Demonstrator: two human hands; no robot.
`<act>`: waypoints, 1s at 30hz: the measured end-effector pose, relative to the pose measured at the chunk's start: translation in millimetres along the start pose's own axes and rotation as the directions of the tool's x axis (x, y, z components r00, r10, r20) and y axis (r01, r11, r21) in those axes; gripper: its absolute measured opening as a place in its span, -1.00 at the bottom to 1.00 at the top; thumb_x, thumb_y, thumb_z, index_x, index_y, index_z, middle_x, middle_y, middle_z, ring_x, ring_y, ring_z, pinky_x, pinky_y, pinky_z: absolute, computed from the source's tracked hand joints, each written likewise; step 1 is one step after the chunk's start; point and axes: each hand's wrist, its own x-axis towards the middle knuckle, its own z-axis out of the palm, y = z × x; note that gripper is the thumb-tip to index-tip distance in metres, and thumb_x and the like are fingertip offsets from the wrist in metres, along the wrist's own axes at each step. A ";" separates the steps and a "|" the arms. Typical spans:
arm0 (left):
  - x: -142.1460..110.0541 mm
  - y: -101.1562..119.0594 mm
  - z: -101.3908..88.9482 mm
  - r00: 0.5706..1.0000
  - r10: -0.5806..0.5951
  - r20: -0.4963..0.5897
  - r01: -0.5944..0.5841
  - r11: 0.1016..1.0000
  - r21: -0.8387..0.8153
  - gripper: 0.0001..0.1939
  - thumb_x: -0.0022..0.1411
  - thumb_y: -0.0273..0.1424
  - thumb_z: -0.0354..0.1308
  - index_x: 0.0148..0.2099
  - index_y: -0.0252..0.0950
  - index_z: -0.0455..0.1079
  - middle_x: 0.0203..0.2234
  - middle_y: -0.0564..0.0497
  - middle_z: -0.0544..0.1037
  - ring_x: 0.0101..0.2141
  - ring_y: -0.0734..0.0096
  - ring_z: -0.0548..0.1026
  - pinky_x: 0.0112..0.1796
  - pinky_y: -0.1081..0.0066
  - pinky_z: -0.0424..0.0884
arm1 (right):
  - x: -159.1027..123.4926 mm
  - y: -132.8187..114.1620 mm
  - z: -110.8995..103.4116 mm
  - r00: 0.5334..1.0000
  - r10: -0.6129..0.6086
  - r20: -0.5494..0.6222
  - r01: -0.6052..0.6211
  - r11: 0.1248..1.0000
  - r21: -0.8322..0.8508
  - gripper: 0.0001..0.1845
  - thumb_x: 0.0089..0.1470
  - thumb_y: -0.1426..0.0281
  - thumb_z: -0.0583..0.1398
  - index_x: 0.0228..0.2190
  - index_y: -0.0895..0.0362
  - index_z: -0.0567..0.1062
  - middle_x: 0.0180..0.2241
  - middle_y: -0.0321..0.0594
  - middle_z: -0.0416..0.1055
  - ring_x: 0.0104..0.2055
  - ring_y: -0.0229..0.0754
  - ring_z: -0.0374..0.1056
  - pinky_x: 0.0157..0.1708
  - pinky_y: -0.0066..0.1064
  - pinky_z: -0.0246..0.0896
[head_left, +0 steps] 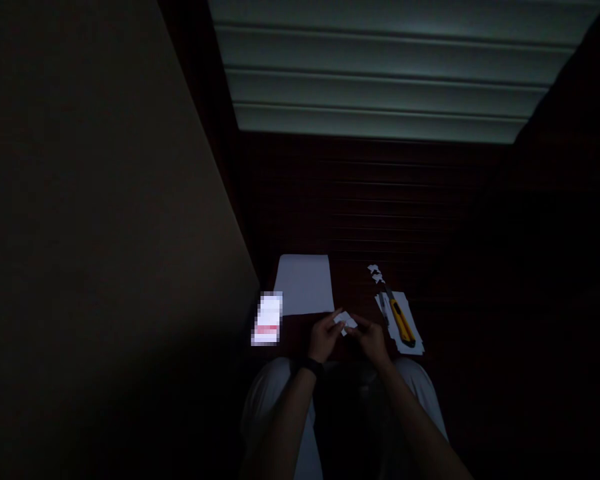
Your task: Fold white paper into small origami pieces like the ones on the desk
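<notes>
Between my two hands is a small piece of white paper [347, 321], pinched at its edges and held low over the dark table. My left hand [324, 337], with a dark band on its wrist, grips the paper's left side. On the other side my right hand [371, 338] has its thumb and fingers closed on the same piece. The paper's lower edge is partly covered by my thumbs. To the right, a yellow box cutter [403, 321] and a slim dark pen-like object [383, 309] rest on a stack of white paper [414, 327].
A large white sheet [306, 283] lies beyond my left hand, next to a lit, blurred phone-like screen [267, 320]. Small white paper shapes [376, 273] lie at the far right of the table. A wall [130, 200] rises on the left; pale slatted blinds [380, 87] are ahead.
</notes>
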 end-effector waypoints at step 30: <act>135.1 19.8 -33.9 0.989 -0.066 0.131 0.062 0.997 0.041 -0.62 -0.01 -0.38 0.25 -0.09 -0.37 0.44 -0.25 -0.13 0.57 -0.23 0.20 0.51 -0.18 0.29 0.41 | 141.2 -32.2 -12.0 0.971 -0.059 0.234 0.106 0.975 -0.195 -0.58 -0.09 0.34 0.25 -0.11 0.08 0.47 -0.14 -0.13 0.45 -0.12 -0.03 0.35 -0.13 -0.21 0.22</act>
